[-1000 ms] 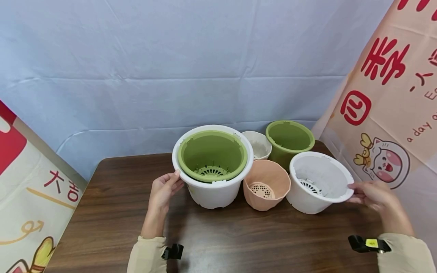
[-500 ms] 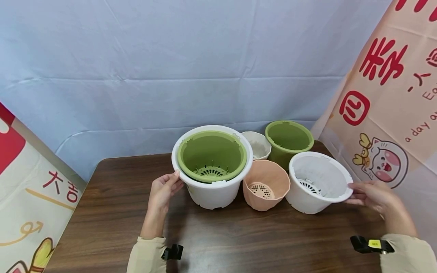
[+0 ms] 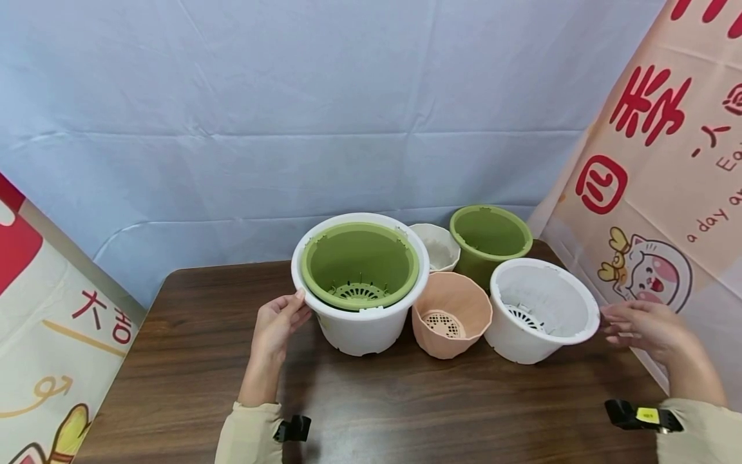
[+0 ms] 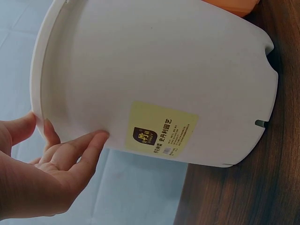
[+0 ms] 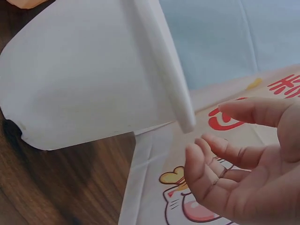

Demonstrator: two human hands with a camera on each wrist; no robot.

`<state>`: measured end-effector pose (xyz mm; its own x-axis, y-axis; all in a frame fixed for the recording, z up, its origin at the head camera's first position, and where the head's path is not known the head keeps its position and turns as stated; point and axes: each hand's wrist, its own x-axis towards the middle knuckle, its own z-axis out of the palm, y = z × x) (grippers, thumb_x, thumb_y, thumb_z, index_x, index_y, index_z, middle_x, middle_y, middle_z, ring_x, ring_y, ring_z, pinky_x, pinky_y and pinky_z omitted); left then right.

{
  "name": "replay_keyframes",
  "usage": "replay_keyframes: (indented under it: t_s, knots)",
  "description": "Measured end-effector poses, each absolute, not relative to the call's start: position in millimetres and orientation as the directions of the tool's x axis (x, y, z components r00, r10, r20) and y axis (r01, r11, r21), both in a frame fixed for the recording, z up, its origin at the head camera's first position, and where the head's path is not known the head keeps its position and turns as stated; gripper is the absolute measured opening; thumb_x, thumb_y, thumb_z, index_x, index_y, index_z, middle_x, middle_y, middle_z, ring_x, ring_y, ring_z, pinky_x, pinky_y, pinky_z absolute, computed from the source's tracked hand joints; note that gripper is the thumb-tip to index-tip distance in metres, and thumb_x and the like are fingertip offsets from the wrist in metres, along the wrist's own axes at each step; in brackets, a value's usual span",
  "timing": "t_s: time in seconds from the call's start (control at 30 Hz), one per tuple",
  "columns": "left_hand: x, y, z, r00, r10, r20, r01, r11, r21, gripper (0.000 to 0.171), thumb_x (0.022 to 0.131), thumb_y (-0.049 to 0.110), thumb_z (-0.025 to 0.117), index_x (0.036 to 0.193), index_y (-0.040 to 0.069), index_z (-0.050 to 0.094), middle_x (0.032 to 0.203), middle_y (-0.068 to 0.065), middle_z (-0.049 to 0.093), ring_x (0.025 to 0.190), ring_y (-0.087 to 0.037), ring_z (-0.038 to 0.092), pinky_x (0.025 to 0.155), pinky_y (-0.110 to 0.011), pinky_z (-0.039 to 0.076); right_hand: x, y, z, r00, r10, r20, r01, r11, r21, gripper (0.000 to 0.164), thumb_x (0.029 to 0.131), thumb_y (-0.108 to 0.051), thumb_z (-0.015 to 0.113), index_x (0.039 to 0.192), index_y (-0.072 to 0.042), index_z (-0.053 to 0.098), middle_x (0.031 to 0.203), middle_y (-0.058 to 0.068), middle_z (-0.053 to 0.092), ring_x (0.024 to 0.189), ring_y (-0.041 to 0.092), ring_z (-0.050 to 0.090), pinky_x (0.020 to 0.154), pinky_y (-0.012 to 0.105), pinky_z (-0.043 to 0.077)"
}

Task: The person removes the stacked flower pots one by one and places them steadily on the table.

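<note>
A large white flowerpot (image 3: 362,332) stands on the table, with a green flowerpot (image 3: 359,264) nested inside it. My left hand (image 3: 277,325) pinches the white pot's rim between thumb and fingers at its left side. In the left wrist view, a yellow label (image 4: 161,129) shows on that pot's wall. Toward the right is a second white flowerpot (image 3: 522,345). Just off its rim hovers my right hand (image 3: 652,328), with relaxed fingers and nothing in them. The right wrist view shows a gap between the fingertips (image 5: 192,150) and the rim.
Between the two white pots sits a small peach flowerpot (image 3: 449,345). Behind it are a small cream flowerpot (image 3: 437,241) and another green flowerpot (image 3: 489,232). A pale blue cloth (image 3: 261,129) hangs behind the brown table (image 3: 197,348), and a printed cloth (image 3: 649,212) hangs at right.
My right hand has let go of the second white pot's rim and drawn back to the right. My left hand keeps its hold, and the pots have not visibly moved.
</note>
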<state>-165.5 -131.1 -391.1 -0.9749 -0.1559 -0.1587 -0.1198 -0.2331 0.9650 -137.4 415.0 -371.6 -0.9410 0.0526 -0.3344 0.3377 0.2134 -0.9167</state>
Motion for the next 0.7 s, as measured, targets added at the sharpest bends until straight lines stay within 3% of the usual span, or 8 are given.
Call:
replay_keyframes:
  t_s: [0.2,0.43,0.7]
  knots:
    - [-165.5,-131.7,-390.5,-0.974,-0.159,-0.164,-0.124,-0.233,0.965,0.02,0.093,0.008,0.052,0.098,-0.011,0.052,0.081,-0.003,0.064,0.076,-0.008,0.064,0.087,-0.037,0.048,-137.5,412.4,-363.1,-0.955,0.018,-0.295,0.292,0.203,-0.935,0.034,0.096,-0.007,0.043,0.075,-0.023,0.065,0.075,-0.006,0.062,0.064,0.013,0.06,0.057,0.028,0.055]
    - [-164.9,-131.6,-389.6,-0.974,-0.158,-0.166,-0.129,-0.221,0.967,0.021,0.093,0.01,0.053,0.098,-0.011,0.053,0.082,-0.003,0.064,0.077,-0.008,0.064,0.082,-0.031,0.051,-142.0,400.3,-349.2,-0.965,0.003,-0.261,0.253,0.263,-0.931,0.028,0.096,-0.009,0.044,0.08,-0.02,0.064,0.078,-0.004,0.065,0.068,0.016,0.063,0.06,0.03,0.055]
    - [-164.9,-131.4,-389.0,-0.974,-0.156,-0.166,-0.13,-0.22,0.967,0.023,0.093,0.01,0.053,0.099,-0.012,0.053,0.08,-0.002,0.063,0.078,-0.008,0.064,0.088,-0.038,0.048,-148.0,381.7,-333.9,-0.974,-0.043,-0.221,0.192,0.353,-0.915,0.015,0.097,-0.015,0.046,0.091,-0.019,0.059,0.083,-0.008,0.064,0.075,0.014,0.065,0.066,0.028,0.055]
